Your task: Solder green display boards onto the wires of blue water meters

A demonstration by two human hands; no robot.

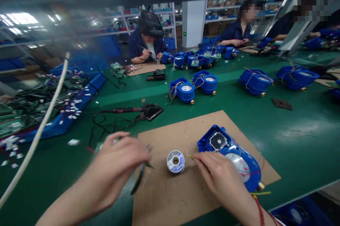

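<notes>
Pinching a thin yellowish wire [191,157] between its fingertips [198,159], the right hand [221,180] rests against the glossy blue plastic meter [217,141], on the right of the flat cardboard sheet [170,197]. The left hand [119,164] is closed around small dark-handled pliers [138,180]. A round solder spool [175,161] lies between the hands. I judge a light, steady pinch works best: such fine wire bends easily, and the smooth housing can slide.

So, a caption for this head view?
Left hand holds pliers; right hand pinches wire beside a solder spool and blue meter.
</notes>
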